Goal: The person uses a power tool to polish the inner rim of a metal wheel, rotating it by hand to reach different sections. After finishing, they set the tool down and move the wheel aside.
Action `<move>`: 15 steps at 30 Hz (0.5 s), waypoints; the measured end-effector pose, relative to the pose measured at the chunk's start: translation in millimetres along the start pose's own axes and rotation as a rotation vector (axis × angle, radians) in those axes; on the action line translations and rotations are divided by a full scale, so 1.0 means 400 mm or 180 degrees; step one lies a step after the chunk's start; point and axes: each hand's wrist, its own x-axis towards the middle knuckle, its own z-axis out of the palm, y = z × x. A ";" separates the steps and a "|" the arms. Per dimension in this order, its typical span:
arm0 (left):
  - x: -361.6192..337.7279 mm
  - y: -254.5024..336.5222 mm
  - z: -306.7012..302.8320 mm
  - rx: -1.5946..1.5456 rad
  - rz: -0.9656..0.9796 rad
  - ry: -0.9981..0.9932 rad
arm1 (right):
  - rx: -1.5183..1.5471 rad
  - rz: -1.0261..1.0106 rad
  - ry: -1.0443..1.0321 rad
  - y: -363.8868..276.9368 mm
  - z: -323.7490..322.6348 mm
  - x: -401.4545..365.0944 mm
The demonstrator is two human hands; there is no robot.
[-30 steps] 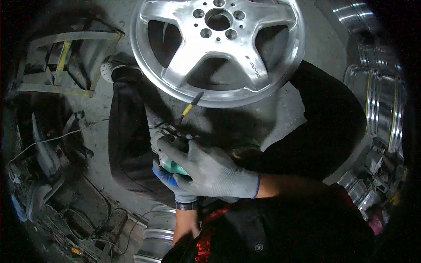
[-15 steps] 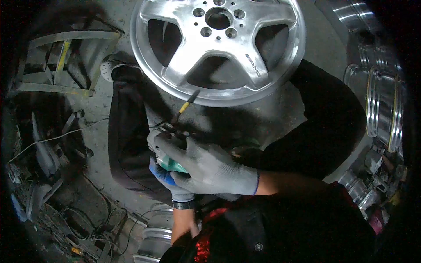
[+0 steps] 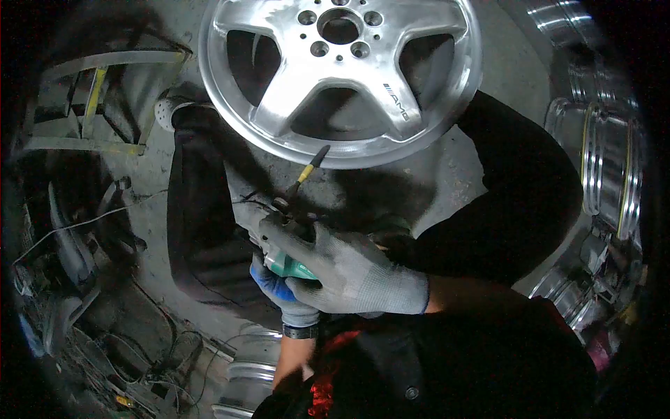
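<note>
Both my hands wear grey work gloves and are closed together around a green die grinder (image 3: 299, 268), most of its body hidden under the fingers. My left hand (image 3: 280, 288), with blue on the glove and a dark band at the wrist, wraps it from below and the left. Over the top lies my right hand (image 3: 359, 269), fingers curled across the tool. A slim dark bit (image 3: 312, 166) with a yellow band sticks out forward, its tip overlapping the near rim of a silver five-spoke alloy wheel (image 3: 279, 119) in this view.
My bent legs in dark trousers flank the wheel. More metal wheels (image 3: 607, 167) stand along the right, and another wheel (image 3: 248, 370) is at the lower left of my body. A metal frame (image 3: 105, 143) and tangled cables (image 3: 164, 370) lie on the left.
My hands and the die grinder have shifted slightly right in view, and the bit's tip has moved right along the rim. The wheel appears slightly farther left. The grip stays the same.
</note>
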 end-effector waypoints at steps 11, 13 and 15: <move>0.051 0.068 0.019 -0.1941 -0.0710 -0.1125 | 0.0393 -0.0510 0.0493 0.025 0.043 0.054; 0.005 0.049 0.059 -0.0774 -0.0451 -0.0424 | 0.0375 -0.0543 0.0549 0.033 0.027 0.026; -0.005 0.031 0.069 0.0394 -0.0186 0.0280 | 0.0096 -0.0268 0.0305 0.033 0.016 -0.002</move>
